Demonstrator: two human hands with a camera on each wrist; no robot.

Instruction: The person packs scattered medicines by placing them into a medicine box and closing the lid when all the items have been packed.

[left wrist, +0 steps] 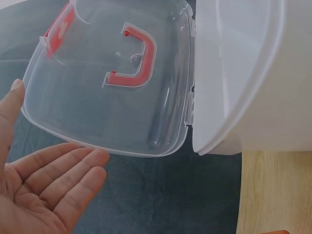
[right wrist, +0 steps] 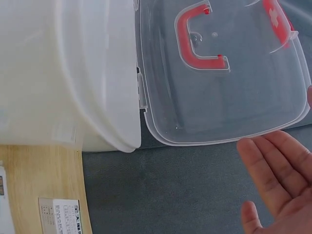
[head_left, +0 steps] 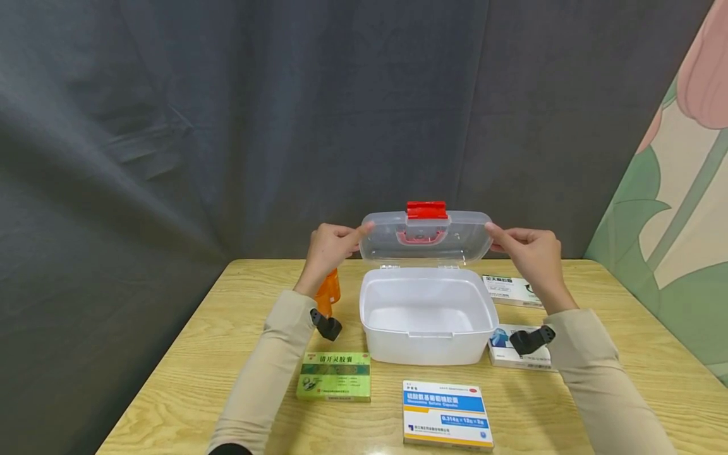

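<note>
A white plastic box stands on the table, its clear hinged lid raised at the back. On the lid are a red latch and a red handle. My left hand touches the lid's left side, thumb at the rim and straight fingers along the edge. At the lid's right side is my right hand, its thumb at the rim. Its fingers are extended and touch the side edge. The box's visible inside holds nothing.
Orange bottles stand left of the box, partly behind my left wrist. A green medicine box and a blue-and-white one lie in front. Two white medicine boxes lie to the right. A dark curtain hangs behind the table.
</note>
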